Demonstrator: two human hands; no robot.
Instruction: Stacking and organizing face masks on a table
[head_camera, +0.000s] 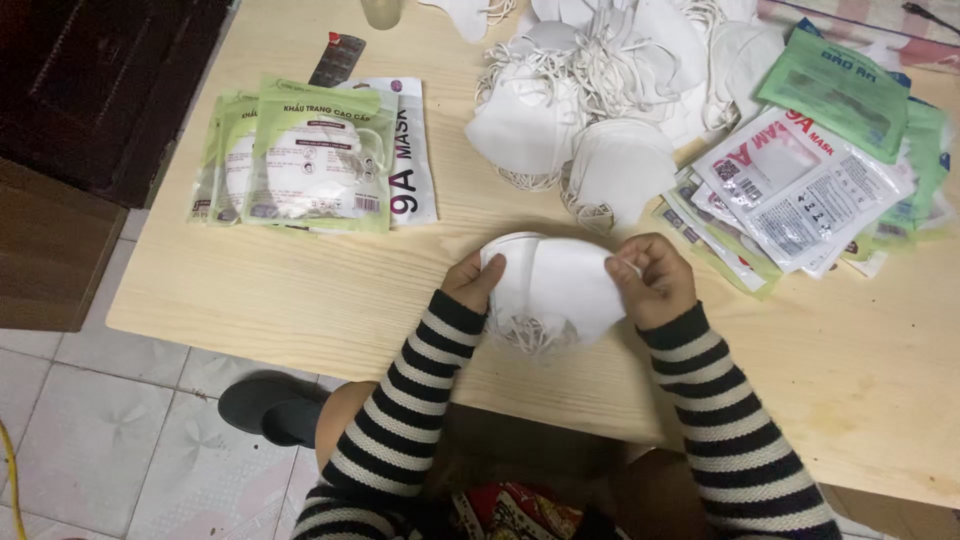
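Observation:
Both my hands hold a small stack of white folded face masks (555, 285) just above the near part of the light wooden table (300, 290). My left hand (472, 280) grips the stack's left edge. My right hand (650, 280) pinches its right corner. Loose white ear loops hang from the stack's underside. A big heap of white masks with tangled loops (600, 90) lies further back on the table, beyond my hands.
Filled green and white mask packets (305, 160) lie at the left. A fan of flat, seemingly unfilled packets (800, 185) lies at the right. A dark blister strip (337, 58) sits behind the left packets. A dark slipper (270, 405) rests on the tiled floor.

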